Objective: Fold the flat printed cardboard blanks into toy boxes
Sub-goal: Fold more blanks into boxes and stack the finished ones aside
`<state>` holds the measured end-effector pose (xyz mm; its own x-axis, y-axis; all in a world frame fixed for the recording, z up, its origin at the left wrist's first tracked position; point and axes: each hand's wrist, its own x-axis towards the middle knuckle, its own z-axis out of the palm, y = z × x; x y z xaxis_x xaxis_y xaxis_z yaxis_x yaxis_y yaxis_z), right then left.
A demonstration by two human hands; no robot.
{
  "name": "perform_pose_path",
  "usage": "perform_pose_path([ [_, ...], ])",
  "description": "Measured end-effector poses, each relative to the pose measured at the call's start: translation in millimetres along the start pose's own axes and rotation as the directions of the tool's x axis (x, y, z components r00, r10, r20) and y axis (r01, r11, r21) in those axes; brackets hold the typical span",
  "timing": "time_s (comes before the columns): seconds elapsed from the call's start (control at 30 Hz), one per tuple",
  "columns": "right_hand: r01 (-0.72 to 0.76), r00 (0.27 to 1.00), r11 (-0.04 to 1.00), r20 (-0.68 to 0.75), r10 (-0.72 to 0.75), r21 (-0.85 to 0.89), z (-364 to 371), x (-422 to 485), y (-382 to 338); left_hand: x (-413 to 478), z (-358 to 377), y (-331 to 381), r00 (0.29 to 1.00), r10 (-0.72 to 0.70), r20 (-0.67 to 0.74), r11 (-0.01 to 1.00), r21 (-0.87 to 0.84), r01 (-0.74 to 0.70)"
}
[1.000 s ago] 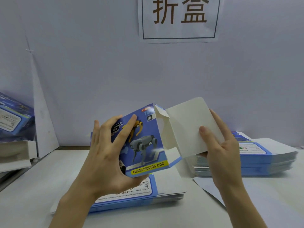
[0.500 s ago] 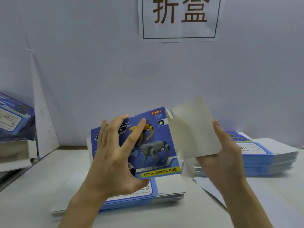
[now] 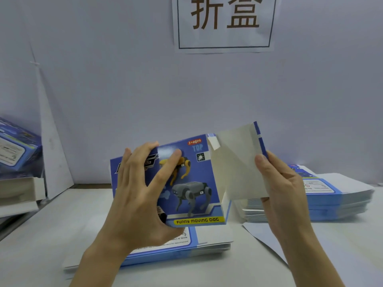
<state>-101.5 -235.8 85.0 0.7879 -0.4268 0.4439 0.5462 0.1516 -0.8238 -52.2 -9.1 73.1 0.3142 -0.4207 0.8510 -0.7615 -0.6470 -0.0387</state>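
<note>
I hold a blue toy box (image 3: 192, 183) printed with robot dogs and "FUNNY MOVING DOG" up above the table. My left hand (image 3: 141, 195) grips its printed front face, fingers spread over it and thumb under the lower edge. The box's white end flap (image 3: 234, 164) stands out to the right, its outer strip bent so a blue edge shows. My right hand (image 3: 281, 187) holds that flap, thumb on its white inner side and fingers behind it. A stack of flat blanks (image 3: 207, 243) lies on the table under the box.
A second, taller stack of flat blanks (image 3: 335, 199) lies at the right. Folded boxes (image 3: 16, 150) are piled at the left edge. A loose white sheet (image 3: 267, 237) lies near my right wrist. A wall with a paper sign (image 3: 224, 23) closes the back.
The box has turned so its printed front faces me more squarely. The flap's outer strip has been bent over, and my right thumb has come round onto its white side.
</note>
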Motion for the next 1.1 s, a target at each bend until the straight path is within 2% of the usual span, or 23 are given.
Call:
perform_pose_path([
  [0.07,0.061,0.998,0.998,-0.025,-0.062,-0.034,0,0,0,2,-1,2,0.999,-0.027,-0.019,1.000,0.002,0.027],
  [0.17,0.126,0.992,0.992,0.012,-0.125,-0.031,2,1,0,5,-2,8,0.992,-0.122,-0.036,0.992,0.025,0.123],
  [0.27,0.043,0.994,0.997,0.102,-0.049,0.059,3,4,1,6,0,18,0.945,-0.315,-0.082,0.945,-0.116,0.305],
  [0.33,0.008,0.955,0.999,0.298,0.008,-0.051,6,-1,3,6,2,27,0.885,-0.450,-0.115,0.875,-0.253,0.412],
  [0.4,0.030,0.873,0.964,0.477,0.103,-0.263,12,-10,9,7,6,36,0.835,-0.536,-0.129,0.824,-0.295,0.483],
  [0.47,0.081,0.843,0.920,0.519,0.142,-0.384,18,-16,17,9,9,44,0.820,-0.565,-0.096,0.809,-0.259,0.528],
  [0.5,0.075,0.842,0.928,0.521,0.136,-0.364,22,-16,21,9,9,46,0.824,-0.562,-0.074,0.813,-0.236,0.533],
  [0.57,0.008,0.851,0.976,0.515,0.107,-0.216,26,-15,23,8,7,44,0.852,-0.523,-0.012,0.831,-0.233,0.506],
  [0.63,-0.006,0.882,0.994,0.468,0.059,-0.113,24,-12,23,8,0,36,0.871,-0.489,0.058,0.810,-0.339,0.478],
  [0.7,-0.022,0.908,0.999,0.418,0.040,-0.047,20,-11,20,10,-9,28,0.838,-0.537,0.098,0.691,-0.519,0.503],
  [0.77,-0.058,0.878,0.992,0.479,-0.003,0.113,20,-8,15,10,-14,15,0.780,-0.606,0.155,0.502,-0.686,0.526],
  [0.83,-0.143,0.838,0.938,0.544,-0.056,0.316,25,-5,11,8,-17,7,0.739,-0.570,0.359,0.301,-0.746,0.594],
  [0.9,-0.173,0.894,0.934,0.448,0.015,0.314,30,-6,10,5,-19,7,0.702,-0.431,0.567,0.151,-0.722,0.676],
  [0.97,-0.176,0.927,0.964,0.364,0.094,0.198,23,-9,15,4,-17,9,0.698,-0.387,0.602,0.108,-0.723,0.683],
  [1.03,-0.250,0.913,0.965,0.352,0.207,0.081,13,-12,17,7,-11,10,0.700,-0.457,0.549,0.117,-0.743,0.659],
  [1.1,-0.293,0.896,0.956,0.346,0.280,-0.014,7,-12,16,9,-5,8,0.673,-0.572,0.469,0.122,-0.763,0.635],
])
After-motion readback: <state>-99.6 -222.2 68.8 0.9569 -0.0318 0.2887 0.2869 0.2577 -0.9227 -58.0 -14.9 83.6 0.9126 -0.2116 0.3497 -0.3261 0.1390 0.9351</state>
